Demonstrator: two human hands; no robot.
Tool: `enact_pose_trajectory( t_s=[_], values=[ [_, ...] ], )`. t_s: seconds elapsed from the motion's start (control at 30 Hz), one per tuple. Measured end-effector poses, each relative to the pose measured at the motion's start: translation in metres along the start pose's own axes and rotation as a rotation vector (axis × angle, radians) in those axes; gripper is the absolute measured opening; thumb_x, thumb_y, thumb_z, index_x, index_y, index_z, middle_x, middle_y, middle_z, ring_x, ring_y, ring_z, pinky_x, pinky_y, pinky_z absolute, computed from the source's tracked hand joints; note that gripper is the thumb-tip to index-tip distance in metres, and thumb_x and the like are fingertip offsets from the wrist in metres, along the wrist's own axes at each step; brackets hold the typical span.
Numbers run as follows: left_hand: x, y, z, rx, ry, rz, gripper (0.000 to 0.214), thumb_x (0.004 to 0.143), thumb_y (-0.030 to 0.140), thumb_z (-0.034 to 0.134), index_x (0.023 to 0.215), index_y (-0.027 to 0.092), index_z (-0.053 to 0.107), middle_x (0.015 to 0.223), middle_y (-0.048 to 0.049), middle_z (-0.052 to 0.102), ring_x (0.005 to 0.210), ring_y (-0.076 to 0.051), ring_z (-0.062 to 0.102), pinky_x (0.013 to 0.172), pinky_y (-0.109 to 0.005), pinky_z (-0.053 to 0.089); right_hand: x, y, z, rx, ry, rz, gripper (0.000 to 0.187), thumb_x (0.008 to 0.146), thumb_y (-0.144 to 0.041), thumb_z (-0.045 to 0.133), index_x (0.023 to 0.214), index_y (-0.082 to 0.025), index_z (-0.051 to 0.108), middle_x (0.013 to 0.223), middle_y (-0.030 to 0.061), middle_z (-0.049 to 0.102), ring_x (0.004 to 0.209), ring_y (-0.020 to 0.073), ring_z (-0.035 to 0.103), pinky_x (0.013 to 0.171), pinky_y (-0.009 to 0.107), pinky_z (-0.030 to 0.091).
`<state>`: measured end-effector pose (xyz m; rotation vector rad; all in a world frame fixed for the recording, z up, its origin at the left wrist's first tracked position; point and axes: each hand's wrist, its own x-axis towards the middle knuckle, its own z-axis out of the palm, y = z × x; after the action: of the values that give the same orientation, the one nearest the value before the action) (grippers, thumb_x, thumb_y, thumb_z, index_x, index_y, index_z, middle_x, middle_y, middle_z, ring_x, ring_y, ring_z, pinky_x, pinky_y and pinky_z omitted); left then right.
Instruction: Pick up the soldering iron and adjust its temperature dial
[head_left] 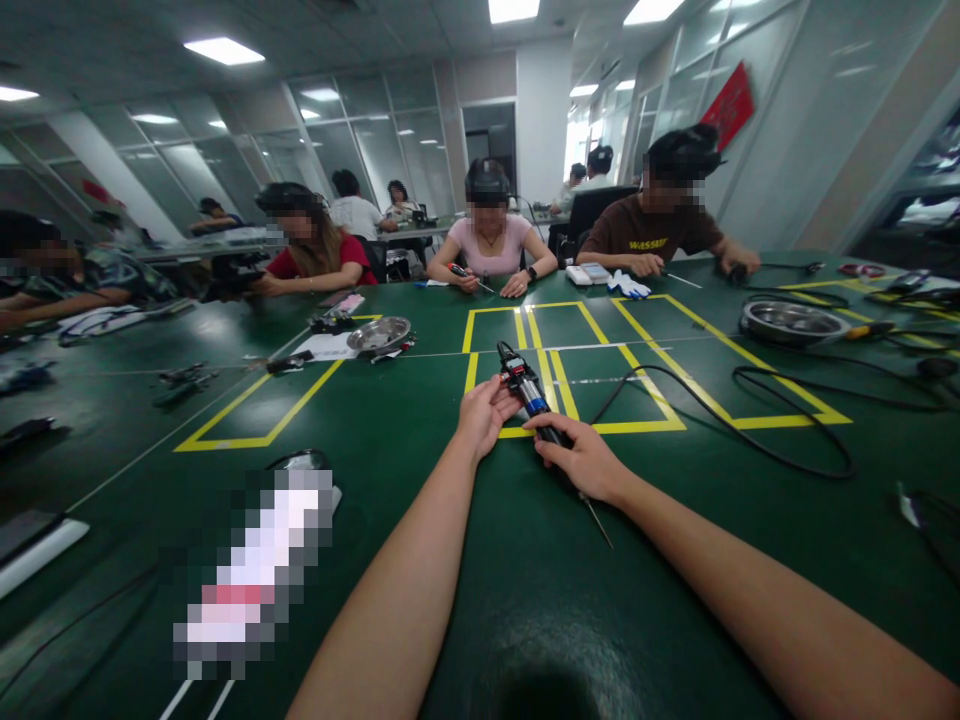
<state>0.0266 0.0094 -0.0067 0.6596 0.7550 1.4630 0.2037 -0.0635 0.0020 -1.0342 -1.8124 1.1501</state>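
A cylindrical black-and-silver tool (534,396) with a blue band and a black loop at its far end is held above the green table, tilted away from me. My right hand (581,455) wraps round its near, black part. Below that hand a thin metal shaft (596,520) sticks out toward me; whether it belongs to the tool or is separate, I cannot tell. At the far end, the fingers of my left hand (486,412) are curled against the tool's side, palm turned up. A black cable (675,378) runs off to the right from near the tool.
Yellow tape (622,428) marks rectangles on the green table (420,600). Metal bowls stand left (380,335) and right (795,322). A phone-like, pixelated object (259,560) lies front left. Several people sit across the table; one person's hand (469,282) holds a screwdriver.
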Motion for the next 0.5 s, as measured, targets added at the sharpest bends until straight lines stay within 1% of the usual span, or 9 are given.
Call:
enact_pose_trajectory(
  t_s=[0.1,0.23,0.5],
  values=[
    [0.0,0.0001,-0.0003,-0.003,-0.002,0.006,0.018,0.084,0.024,0.067,0.093,0.011,0.06,0.09,-0.0151,0.072,0.082,-0.023,0.072,0.086,-0.045,0.055,0.0001,-0.0002,-0.0001,-0.002,0.002,-0.003,0.035,0.084,-0.028,0.058,0.118,-0.022,0.063,0.071,-0.0027,0.06,0.064,0.0136,0.057,0.062,0.026,0.043],
    [0.0005,-0.0012,-0.0015,0.016,-0.018,0.008,0.018,0.082,0.024,0.07,0.089,0.012,0.058,0.088,-0.0135,0.072,0.079,-0.021,0.072,0.086,-0.044,0.055,0.0002,0.0,-0.0004,0.004,0.002,-0.001,0.034,0.083,-0.029,0.058,0.116,-0.022,0.063,0.069,-0.0028,0.059,0.062,0.0132,0.056,0.06,0.026,0.042],
    [0.0038,-0.0029,-0.0067,-0.009,-0.044,0.003,0.022,0.08,0.025,0.074,0.088,0.013,0.057,0.091,-0.0129,0.072,0.086,-0.023,0.072,0.088,-0.044,0.054,-0.0006,0.0006,-0.0016,-0.008,-0.005,0.005,0.035,0.084,-0.03,0.058,0.118,-0.022,0.063,0.068,-0.0029,0.059,0.06,0.0131,0.054,0.058,0.025,0.041]
  ],
)
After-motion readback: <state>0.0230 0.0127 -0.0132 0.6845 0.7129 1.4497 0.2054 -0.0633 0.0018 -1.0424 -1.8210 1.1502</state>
